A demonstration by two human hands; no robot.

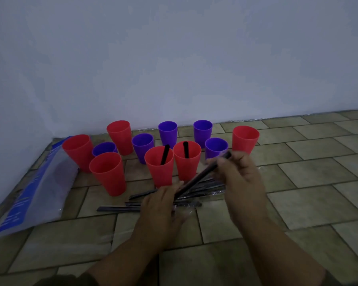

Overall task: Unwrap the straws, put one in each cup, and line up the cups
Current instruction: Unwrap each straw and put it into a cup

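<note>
At the far left, a clear plastic bag with blue print (pixel 29 193) lay flat on the tiled floor (pixel 298 203). Beside it stood a loose cluster of red plastic cups (pixel 108 176) and smaller purple plastic cups (pixel 143 149), not in a line. The two front red cups (pixel 159 172) each held a bare black straw (pixel 165 154). In front of them a heap of wrapped black straws (pixel 120 208) lay on the floor.

Your left hand (pixel 159 209) was over that heap, its fingers reaching to the low end of a long dark straw (pixel 196 180). Blur hid whether they pinched it. That straw slanted up to the right into your right hand (pixel 240 178), where your fingers were curled round its upper end. Its tip stuck out past them, just in front of the rightmost purple cup (pixel 216 148). A lone red cup (pixel 245 139) stood farthest right.
</note>
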